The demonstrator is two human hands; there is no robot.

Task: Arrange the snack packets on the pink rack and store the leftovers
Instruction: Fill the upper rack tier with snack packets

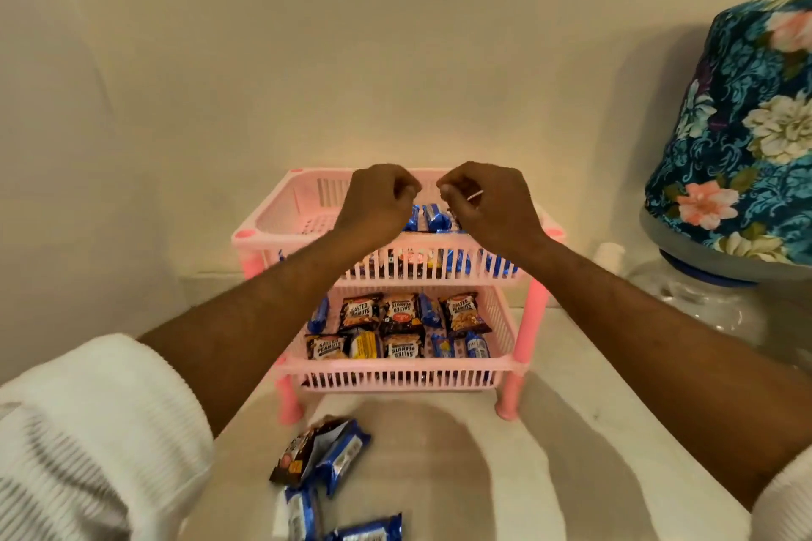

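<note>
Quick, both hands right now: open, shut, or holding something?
Left hand: fingers curled, nothing visibly held, above the pink rack.
Right hand: fingers curled, nothing visibly held.

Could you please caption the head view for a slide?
Both hands, left hand and right hand, hover curled over the pink rack, loose packets waiting on the counter.

My top tray's [281, 206] left half lies open; blue packets [433, 217] fill its right. Loose packets [320, 452] clutter the near surface [527, 474]; a covered jar [738, 136] blocks the right.
</note>
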